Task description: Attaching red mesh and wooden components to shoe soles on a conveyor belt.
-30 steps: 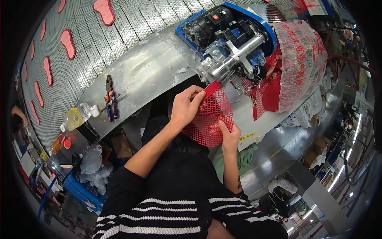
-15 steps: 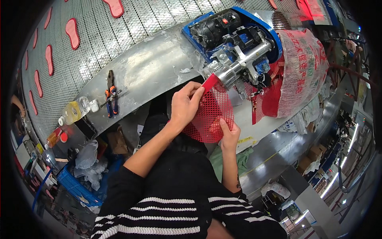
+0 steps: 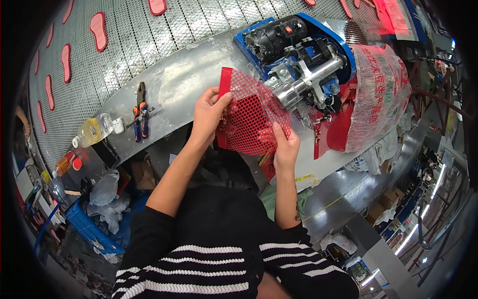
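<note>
Between my two hands a red mesh piece (image 3: pixel 246 117) is spread out, with a solid red band along its left edge. My left hand (image 3: pixel 206 117) pinches that band, thumb on top. At the lower right edge of the mesh, my right hand (image 3: pixel 286 148) grips it between thumb and fingers. The mesh's right side lies close to the metal cylinder of a blue machine (image 3: pixel 301 82); whether they touch I cannot tell. Right of the machine, more red mesh (image 3: pixel 332 130) shows at the mouth of a translucent woven sack (image 3: pixel 376 94).
Pliers (image 3: pixel 141 112) with orange-and-blue handles lie on the metal ledge (image 3: pixel 184 74). Bottles of yellow (image 3: pixel 92 132) and orange liquid (image 3: pixel 64 163) stand at left. Beyond runs a mesh conveyor (image 3: pixel 129 35) bearing several red insoles. Below left sits a blue crate (image 3: pixel 92 226) with plastic bags.
My left hand has moved left, carrying the red band away from the machine's cylinder. The mesh is now spread wider between both hands, and my right hand has shifted slightly up.
</note>
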Demonstrator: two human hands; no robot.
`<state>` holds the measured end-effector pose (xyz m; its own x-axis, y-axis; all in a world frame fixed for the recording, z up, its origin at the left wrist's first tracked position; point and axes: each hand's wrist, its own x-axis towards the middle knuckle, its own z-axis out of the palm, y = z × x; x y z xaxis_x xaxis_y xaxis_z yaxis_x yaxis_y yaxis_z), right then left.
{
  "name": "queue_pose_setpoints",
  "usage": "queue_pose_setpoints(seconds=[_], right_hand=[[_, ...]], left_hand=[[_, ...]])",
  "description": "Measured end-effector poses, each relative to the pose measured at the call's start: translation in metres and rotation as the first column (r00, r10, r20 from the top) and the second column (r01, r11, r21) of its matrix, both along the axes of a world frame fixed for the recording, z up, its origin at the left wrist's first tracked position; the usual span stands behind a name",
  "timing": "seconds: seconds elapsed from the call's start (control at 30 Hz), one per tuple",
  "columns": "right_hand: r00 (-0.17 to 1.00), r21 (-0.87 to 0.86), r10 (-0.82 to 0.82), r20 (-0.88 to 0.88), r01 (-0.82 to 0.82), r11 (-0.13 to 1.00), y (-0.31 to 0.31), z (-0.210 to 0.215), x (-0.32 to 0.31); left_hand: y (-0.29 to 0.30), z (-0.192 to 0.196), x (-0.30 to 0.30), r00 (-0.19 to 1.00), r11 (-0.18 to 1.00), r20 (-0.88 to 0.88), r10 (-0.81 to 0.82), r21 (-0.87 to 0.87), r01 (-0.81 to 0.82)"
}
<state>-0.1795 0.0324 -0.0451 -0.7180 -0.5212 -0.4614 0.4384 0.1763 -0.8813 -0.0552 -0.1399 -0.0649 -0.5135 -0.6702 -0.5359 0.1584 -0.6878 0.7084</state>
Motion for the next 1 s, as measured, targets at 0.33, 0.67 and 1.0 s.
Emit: queue_pose_setpoints(seconds=[0.33,0.67,1.0], right_hand=[[0.989,-0.046,0.135,0.052,-0.133,0.99,-0.006,0.007,-0.006],[0.999,-0.029,0.025,-0.031,-0.026,0.999,0.046,0.004,-0.022],[0.986,0.041,0.143,-0.085,-0.14,0.989,-0.012,0.023,0.005]], left_hand=[[0.033,-0.014,0.056,0.995,0.965,-0.028,0.099,0.247,-0.09],[0.105,-0.012,0.058,0.936,0.664,-0.179,0.304,0.744,-0.073],[0.107,-0.023,0.04,0.754,0.484,-0.236,0.613,0.867,-0.122]])
